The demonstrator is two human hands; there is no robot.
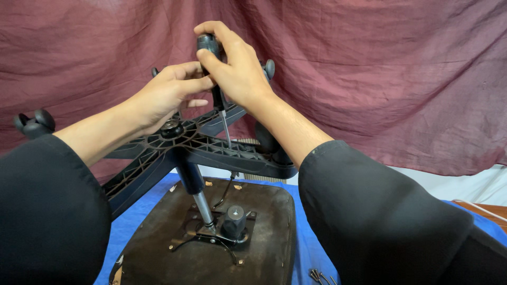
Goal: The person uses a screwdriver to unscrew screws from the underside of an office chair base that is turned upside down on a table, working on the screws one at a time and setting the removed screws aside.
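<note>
Right hand (237, 68) is wrapped tight around the black rubber-gripped handle of a long steel-shafted screwdriver (215, 79), thumb pressing on its side. Left hand (169, 95) is curled in beside it, fingers closed against the lower handle, steadying. The shaft runs straight down through the ribbed black plastic five-star chair base (211, 145), which stands upended on its chrome gas cylinder (203, 206) above the dark brown underside of the seat pan (264, 237). The tip seems to land near the base's edge, though the rib hides the exact contact. Doing this well means keeping the shaft plumb, pressing down through the palm and letting the left hand stop any wobble. Black castor wheel (34, 122) sits out left; loose dark screws (317, 275) lie on the blue cloth (309, 253).
</note>
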